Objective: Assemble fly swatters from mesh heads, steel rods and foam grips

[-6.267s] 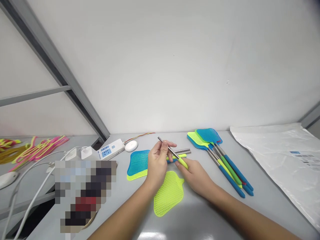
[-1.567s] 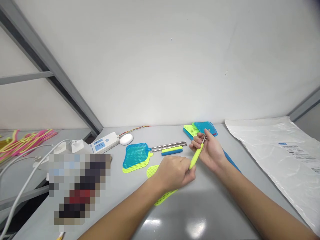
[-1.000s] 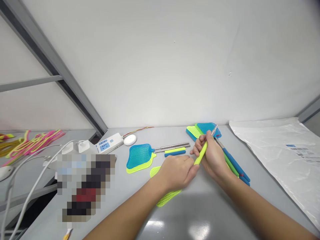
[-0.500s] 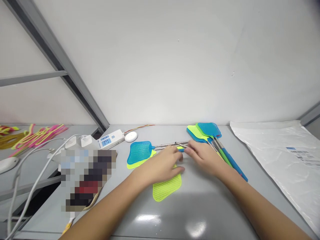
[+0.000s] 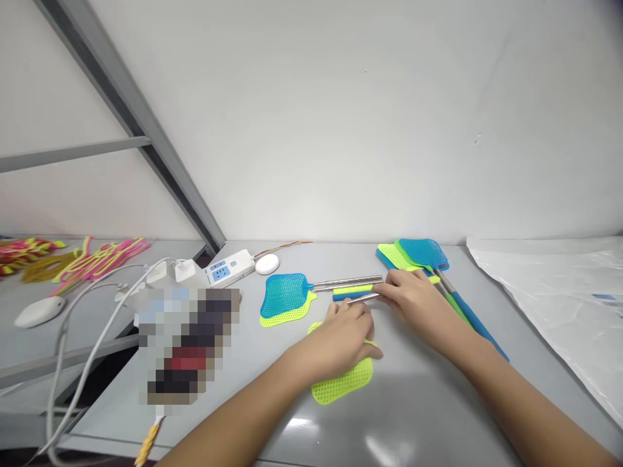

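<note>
My right hand (image 5: 413, 299) clasps a yellow-gripped steel rod (image 5: 363, 298); my left hand (image 5: 343, 338) covers a yellow mesh head (image 5: 342, 387) on the counter (image 5: 418, 415), whether gripping I can't tell. These look unjoined. Swatters (image 5: 422, 251) at right seem finished; two bare-rod heads (image 5: 285, 293) and two loose grips (image 5: 343, 297) don't.

Blue perforated swatter head (image 5: 285, 294), lime perforated flap (image 5: 343, 385), silver rod (image 5: 363, 298), grey table (image 5: 428, 415)

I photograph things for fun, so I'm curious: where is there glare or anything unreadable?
Head view: bright glare marks the table near the bottom edge; same view: a mosaic patch hides detail at left; same view: the yellow mesh, partly behind the left hand, shows its holes.
</note>
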Available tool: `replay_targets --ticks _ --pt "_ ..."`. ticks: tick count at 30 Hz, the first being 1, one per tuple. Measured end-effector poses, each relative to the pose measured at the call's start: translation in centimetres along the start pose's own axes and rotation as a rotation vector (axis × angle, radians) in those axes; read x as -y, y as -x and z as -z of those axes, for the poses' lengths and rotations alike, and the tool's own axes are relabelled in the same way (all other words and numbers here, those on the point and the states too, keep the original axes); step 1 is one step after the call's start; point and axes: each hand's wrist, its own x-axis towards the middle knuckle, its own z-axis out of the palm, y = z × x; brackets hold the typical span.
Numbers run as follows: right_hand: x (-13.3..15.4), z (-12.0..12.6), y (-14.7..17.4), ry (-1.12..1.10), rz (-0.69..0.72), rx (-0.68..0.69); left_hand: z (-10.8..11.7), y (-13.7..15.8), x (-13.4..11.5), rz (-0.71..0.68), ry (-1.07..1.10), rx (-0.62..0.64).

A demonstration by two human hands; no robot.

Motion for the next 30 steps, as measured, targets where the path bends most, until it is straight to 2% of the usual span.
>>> replay_targets --ticks 4,8,12,15,20,25,30 --pt "-0.1 0.0 0.0 0.029 -0.006 -0.102 0.5 0.4 -0.6 0.029 0.010 0.001" --pt "-0.5 0.2 0.0 0.010 -0.025 -0.173 1.6 0.7 -1.0 0.132 0.144 0.003" --pt "-1.2 0.5 0.0 0.056 -0.095 -0.286 1.8 0.6 -1.0 0.141 0.208 -0.106" --pt "-1.6 0.5 0.0 0.095 -0.095 -0.339 1.5 0.4 -0.7 0.153 0.212 -0.178" --pt "-1.1 0.3 -0.2 0.112 -0.046 -0.332 1.2 0.2 -0.2 0.132 0.211 -0.242" --pt "-0.3 -0.3 -0.4 0.109 -0.023 -0.284 1.0 -0.1 -0.1 0.112 0.268 -0.205" --pt "-0.7 -0.4 -0.4 0.109 -0.031 -0.255 1.0 -0.4 0.2 0.146 0.328 -0.208"
